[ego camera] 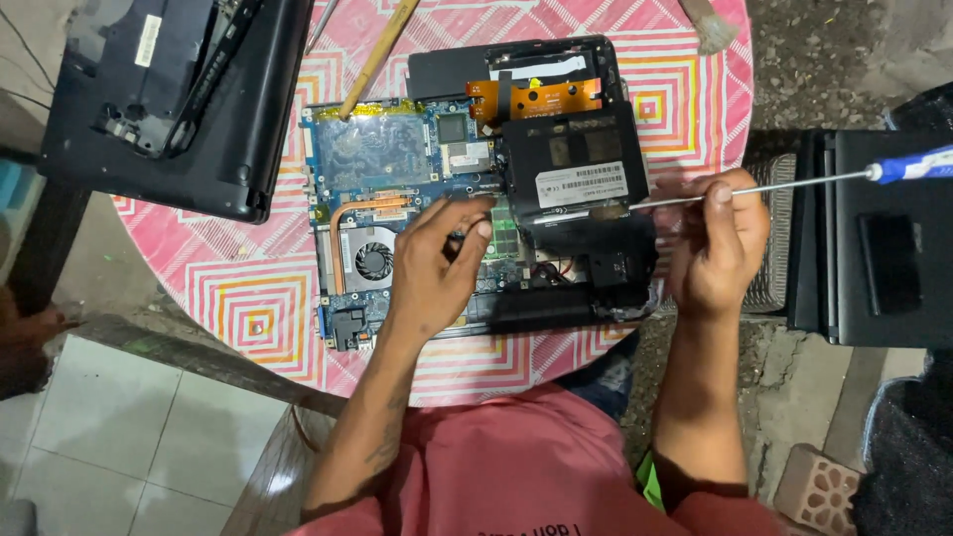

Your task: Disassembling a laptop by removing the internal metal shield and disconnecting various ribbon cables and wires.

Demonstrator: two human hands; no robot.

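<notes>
- The work in hand is the stripping of an opened laptop that lies bottom-up in the middle of the round desk, which is covered by a pink and white patterned cloth.
- The blue motherboard is bare on the left half of the machine, with a copper heat pipe running down to a round cooling fan near its near-left corner.
- A black drive caddy with a white label sits on the right half, and an orange flex sheet shows just beyond it.
- The left hand rests on the board just right of the fan, fingers curled and fingertips pressed beside the green memory module; whether it pinches anything I cannot tell.
- The right hand is closed round the thin metal shaft of a screwdriver, whose blue and white handle points to the right; the tip lies at the near-right edge of the caddy.
- I judge the step to be loosening or prying at the caddy's edge, with the left hand steadying the board.
- The next move would call for a steady tip, light force, and care for the thin flex and the red and black wires just near of the caddy.
- Another dismantled black laptop shell lies at the far left, a yellowish stick at the far edge, and a dark case to the right, off the desk.
</notes>
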